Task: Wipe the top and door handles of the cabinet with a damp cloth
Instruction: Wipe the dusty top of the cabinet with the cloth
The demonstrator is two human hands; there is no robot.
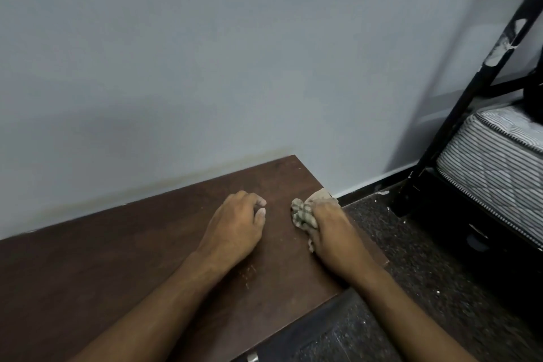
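Nearest, the right hand (329,232) is curled around a crumpled grey damp cloth (302,214), pressed at the right end of the dark brown wooden cabinet top (132,244). The left hand (235,223) rests beside it, loosely curled, holding nothing. Top-wiping seems underway; strokes leftward appear needed next, where crumbs (249,273) remain.

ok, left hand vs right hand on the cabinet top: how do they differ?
The right hand grips a bunched cloth; the left hand holds nothing. The right hand sits at the right edge of the cabinet top; the left hand lies further in, with loosely curled fingers. Both rest knuckles-up on the dark wood.
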